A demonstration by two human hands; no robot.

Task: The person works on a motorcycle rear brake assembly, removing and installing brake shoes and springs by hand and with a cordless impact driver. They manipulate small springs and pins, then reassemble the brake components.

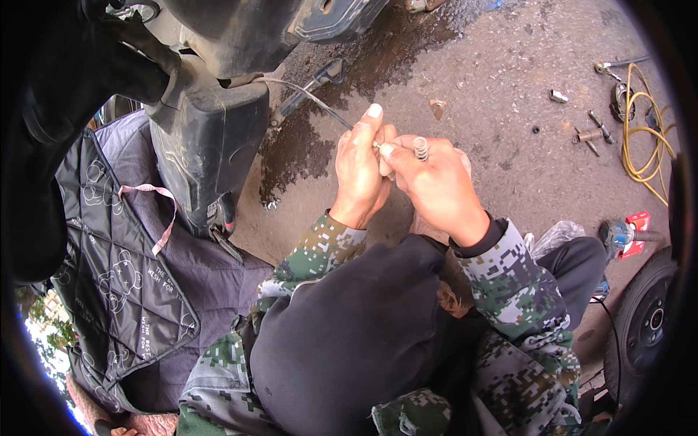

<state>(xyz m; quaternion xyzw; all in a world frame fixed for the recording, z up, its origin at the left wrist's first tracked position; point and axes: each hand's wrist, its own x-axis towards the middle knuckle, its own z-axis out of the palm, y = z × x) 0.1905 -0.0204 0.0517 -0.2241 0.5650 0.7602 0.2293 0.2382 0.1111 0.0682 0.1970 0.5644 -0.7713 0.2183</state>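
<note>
A thin grey cable runs out from under the scooter's dark plastic body to my hands. My left hand is closed round the cable's end part, its thumb pointing away from me. Right beside it, my right hand is closed, thumb and forefinger pinching at a small light tip close to the left fingers. A metal coil spring sticks up from among the right hand's fingers. What else lies inside the two hands is hidden by the fingers.
A black quilted cover hangs at the left. To the right on the ground are sockets, a yellow hose, a blue power tool, a red box and a wheel. A wet patch darkens the ground.
</note>
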